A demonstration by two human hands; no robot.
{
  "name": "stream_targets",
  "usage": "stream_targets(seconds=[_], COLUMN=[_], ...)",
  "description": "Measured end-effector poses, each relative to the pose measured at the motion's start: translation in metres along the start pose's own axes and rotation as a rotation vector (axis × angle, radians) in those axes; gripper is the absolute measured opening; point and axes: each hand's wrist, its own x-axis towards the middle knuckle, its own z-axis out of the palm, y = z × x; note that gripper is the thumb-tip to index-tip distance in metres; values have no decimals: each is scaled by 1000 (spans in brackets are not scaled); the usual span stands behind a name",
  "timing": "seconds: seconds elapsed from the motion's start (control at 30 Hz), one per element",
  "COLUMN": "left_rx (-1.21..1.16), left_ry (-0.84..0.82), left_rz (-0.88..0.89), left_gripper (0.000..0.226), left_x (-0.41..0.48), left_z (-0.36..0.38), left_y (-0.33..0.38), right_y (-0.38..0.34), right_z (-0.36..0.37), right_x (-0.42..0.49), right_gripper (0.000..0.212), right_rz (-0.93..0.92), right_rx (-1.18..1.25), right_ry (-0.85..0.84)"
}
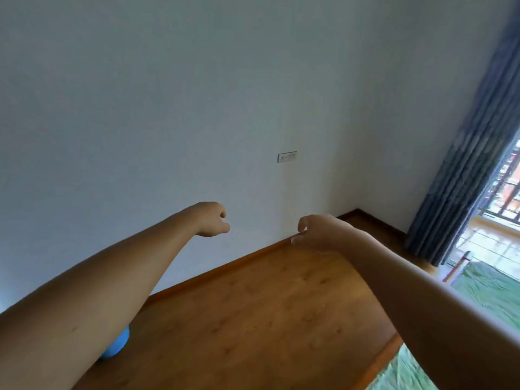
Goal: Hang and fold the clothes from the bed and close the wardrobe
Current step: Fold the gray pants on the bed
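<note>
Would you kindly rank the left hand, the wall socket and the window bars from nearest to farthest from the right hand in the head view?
From the right hand:
1. left hand, just across on the left
2. wall socket, higher on the wall ahead
3. window bars, far right behind the curtain
</note>
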Motion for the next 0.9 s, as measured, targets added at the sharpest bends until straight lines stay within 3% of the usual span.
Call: stream_targets(seconds=[0.3,0.47,0.67,0.9], left_rx=[3,27,43,83], left_ry=[-73,-97,-155,-192], left_rz=[222,335,489,690], left_gripper=[56,57,57,57], left_x=[180,260,339,423], left_z=[-13,-20,-8,10], left_y=[-46,-39,37,185], right_y=[-29,-22,50,183], right_z=[-2,-10,-3,-18], right_x=[149,202,218,233], right_gripper=[47,48,51,34], right_rz=[245,311,452,607], right_rx=[58,49,107,78], right_ry=[7,31,47,43])
